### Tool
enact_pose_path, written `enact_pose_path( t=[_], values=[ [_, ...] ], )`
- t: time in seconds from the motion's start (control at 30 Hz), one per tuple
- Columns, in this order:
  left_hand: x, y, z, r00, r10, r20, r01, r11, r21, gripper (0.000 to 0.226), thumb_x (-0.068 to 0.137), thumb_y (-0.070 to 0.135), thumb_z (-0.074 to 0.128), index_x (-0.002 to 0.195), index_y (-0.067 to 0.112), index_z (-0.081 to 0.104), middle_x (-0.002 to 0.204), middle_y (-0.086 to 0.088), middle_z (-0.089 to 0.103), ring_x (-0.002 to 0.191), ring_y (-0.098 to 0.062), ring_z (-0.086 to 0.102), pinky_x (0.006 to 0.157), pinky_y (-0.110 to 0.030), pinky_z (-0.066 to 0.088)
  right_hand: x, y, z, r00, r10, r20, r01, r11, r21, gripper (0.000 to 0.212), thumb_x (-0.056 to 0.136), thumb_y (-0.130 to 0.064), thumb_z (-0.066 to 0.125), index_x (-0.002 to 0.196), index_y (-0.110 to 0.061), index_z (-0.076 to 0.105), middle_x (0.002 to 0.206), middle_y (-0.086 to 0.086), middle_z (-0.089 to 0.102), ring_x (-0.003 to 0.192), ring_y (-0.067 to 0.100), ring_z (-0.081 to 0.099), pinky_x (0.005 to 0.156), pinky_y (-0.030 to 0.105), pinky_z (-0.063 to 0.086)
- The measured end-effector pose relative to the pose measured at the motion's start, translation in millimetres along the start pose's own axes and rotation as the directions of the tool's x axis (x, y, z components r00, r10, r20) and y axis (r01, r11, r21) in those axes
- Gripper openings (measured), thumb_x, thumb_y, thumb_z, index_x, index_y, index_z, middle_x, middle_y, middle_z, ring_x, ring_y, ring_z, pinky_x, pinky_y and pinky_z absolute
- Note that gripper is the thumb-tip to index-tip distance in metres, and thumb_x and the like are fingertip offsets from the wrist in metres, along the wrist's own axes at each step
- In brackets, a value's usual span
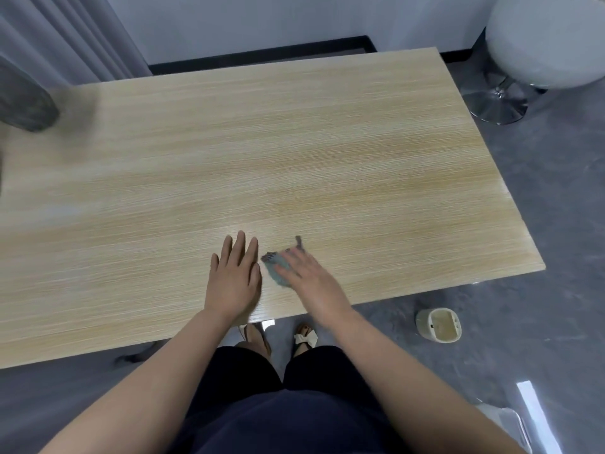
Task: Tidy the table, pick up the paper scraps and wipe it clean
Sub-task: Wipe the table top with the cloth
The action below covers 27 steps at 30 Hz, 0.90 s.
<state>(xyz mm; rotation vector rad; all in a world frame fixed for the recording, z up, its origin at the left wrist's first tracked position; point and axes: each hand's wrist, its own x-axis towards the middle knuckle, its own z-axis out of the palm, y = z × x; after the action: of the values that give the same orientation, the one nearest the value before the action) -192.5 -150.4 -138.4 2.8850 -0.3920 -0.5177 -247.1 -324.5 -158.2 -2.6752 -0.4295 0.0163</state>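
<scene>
A light wooden table (pixel 262 152) fills most of the view. My right hand (pixel 307 273) lies flat on a small grey cloth (pixel 276 267) near the table's front edge, pressing it to the surface; the hand is blurred. The cloth pokes out beyond the fingers on the left and at the top. My left hand (pixel 234 276) rests palm down on the bare wood just left of the cloth, fingers spread, holding nothing. No paper scraps show on the tabletop.
A small cream waste bin (pixel 440 324) stands on the grey floor right of the table. A white stool with a chrome base (pixel 497 103) is at the far right corner. A grey padded object (pixel 26 103) sits at the table's far left. Grey curtains hang behind.
</scene>
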Motion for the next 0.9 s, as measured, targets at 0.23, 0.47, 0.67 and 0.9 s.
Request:
enact_pose_path(
  t=[0.23,0.47,0.67,0.9],
  values=[
    [-7,-2,3,1.000,0.008,0.014,-0.008,1.000,0.002,0.063,0.092,0.043,0.003,0.151,0.023,0.008,0.159,-0.001,-0.004,0.146,-0.022,-0.008,0.117,-0.044,0.002,-52,105,-39,0.845,0.512,-0.153,-0.517,0.856,0.005,0.059,0.092,0.011,0.039,0.145,-0.014,0.032,0.154,0.009,0.022,0.144,0.022,0.012,0.118,0.033,0.008],
    [-16,-6,4,0.999,0.043,0.006,-0.043,0.999,-0.012,0.080,0.079,0.050,-0.008,0.151,0.022,0.011,0.159,-0.002,-0.001,0.146,-0.023,-0.006,0.117,-0.044,0.003,-23,9,0,0.913,0.342,-0.223,-0.350,0.937,0.005,0.068,0.082,0.012,0.047,0.144,-0.012,0.032,0.145,0.008,0.038,0.134,0.025,0.034,0.114,0.040,0.028],
    [-18,-15,2,0.995,0.098,0.023,-0.098,0.995,-0.009,0.081,0.079,0.051,-0.005,0.151,0.020,0.015,0.159,-0.004,0.004,0.147,-0.025,-0.001,0.117,-0.045,0.007,-36,9,-7,0.995,0.084,-0.049,-0.088,0.992,-0.087,0.081,0.068,0.015,0.064,0.138,-0.020,0.044,0.144,0.004,0.043,0.134,0.025,0.039,0.114,0.039,0.019],
    [-31,-28,3,0.988,0.148,0.043,-0.148,0.989,0.001,0.081,0.079,0.051,-0.005,0.151,0.021,0.016,0.159,-0.002,0.004,0.147,-0.023,0.000,0.117,-0.044,0.009,-77,76,-25,0.736,0.642,-0.215,-0.657,0.754,0.004,0.057,0.089,0.015,0.042,0.142,-0.005,0.036,0.151,0.017,0.028,0.141,0.032,0.020,0.118,0.039,0.012]
  ],
)
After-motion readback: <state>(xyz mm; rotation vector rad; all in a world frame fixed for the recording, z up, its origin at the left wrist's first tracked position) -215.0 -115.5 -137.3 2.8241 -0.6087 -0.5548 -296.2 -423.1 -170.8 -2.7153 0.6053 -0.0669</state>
